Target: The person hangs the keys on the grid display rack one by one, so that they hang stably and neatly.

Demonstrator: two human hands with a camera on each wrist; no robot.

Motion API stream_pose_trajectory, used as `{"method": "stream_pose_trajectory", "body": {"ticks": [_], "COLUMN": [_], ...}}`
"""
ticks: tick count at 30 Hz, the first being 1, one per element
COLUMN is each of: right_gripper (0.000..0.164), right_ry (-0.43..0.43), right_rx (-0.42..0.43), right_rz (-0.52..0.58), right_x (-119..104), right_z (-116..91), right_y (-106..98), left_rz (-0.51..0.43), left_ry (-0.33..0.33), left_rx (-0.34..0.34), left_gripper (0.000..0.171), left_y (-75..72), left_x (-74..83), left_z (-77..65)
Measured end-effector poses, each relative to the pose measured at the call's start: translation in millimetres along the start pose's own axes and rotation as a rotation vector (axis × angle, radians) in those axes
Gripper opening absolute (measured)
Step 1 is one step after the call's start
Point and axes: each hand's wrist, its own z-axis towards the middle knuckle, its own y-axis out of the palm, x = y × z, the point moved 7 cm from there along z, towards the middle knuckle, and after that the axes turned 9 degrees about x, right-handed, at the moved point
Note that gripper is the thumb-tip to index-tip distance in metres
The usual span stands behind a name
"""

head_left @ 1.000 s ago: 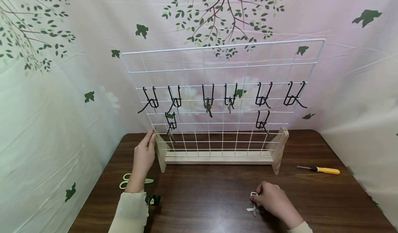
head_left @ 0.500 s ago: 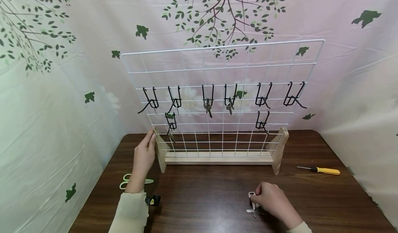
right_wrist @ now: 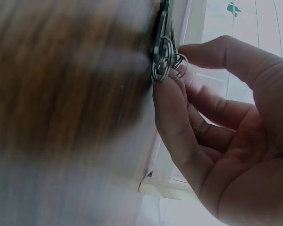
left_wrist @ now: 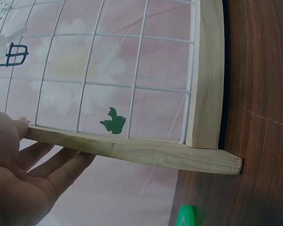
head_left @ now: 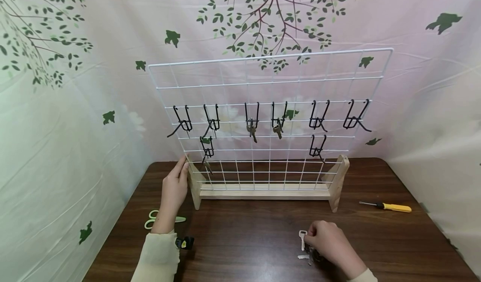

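Observation:
A white wire grid rack (head_left: pixel 269 150) with wooden ends stands at the back of the table. My left hand (head_left: pixel 175 186) grips its left wooden end, thumb on one side and fingers on the other in the left wrist view, where the wooden end (left_wrist: pixel 132 149) shows close up. Low at the right, my right hand (head_left: pixel 330 242) pinches a bunch of keys (head_left: pixel 302 240); one key points up, others lie close over the tabletop. In the right wrist view metal key rings (right_wrist: pixel 163 60) sit at the thumb and fingertips. The palm hides part of the bunch.
Black hooks (head_left: pixel 354 115) hang on the grid in two rows. Keys hang on some, such as a key (head_left: pixel 253 133) near the middle. Green-handled scissors (head_left: pixel 151 220) lie by my left forearm; a yellow screwdriver (head_left: pixel 394 207) lies at the right. Printed cloth (head_left: pixel 112 64) surrounds the table.
In my right hand, the upper key has shifted slightly left and now stands out from the fingers. The keys on the hook right of the middle have swung. My left hand stays put.

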Motion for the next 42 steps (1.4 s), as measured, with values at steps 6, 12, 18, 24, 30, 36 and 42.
{"method": "stream_pose_trajectory", "body": {"ticks": [6,12,18,24,30,36,42], "right_gripper": [0.026,0.023,0.025,0.025,0.022,0.016,0.013], "right_ry": [-0.047,-0.091,-0.100,-0.066,-0.014,0.020,0.056], "right_rx": [0.022,0.030,0.032,0.050,0.073,0.096,0.093], "right_rz": [-0.001,-0.013,-0.029,-0.001,0.048,0.135,0.277], "right_x": [-2,-3,-5,-7,-4,0,4], "right_z": [0,0,-7,-14,-18,-18,-19], "right_y": [0,2,5,0,-8,-13,-15], "left_rz": [0.005,0.005,-0.007,-0.008,-0.006,-0.011,-0.013], "left_ry": [0.015,0.013,0.008,0.017,0.030,0.024,0.028], "left_rx": [0.017,0.011,-0.013,-0.018,-0.013,-0.026,-0.036], "left_gripper": [0.047,0.047,0.047,0.047,0.047,0.047,0.047], "left_y": [-1.0,-0.9,-2.9,-5.7,-9.3,-11.0,-12.2], "left_x": [1.9,2.3,0.0,-0.7,0.7,0.9,0.1], "left_z": [0.7,-0.4,-2.2,-3.6,-5.4,-5.3,-7.4]}}
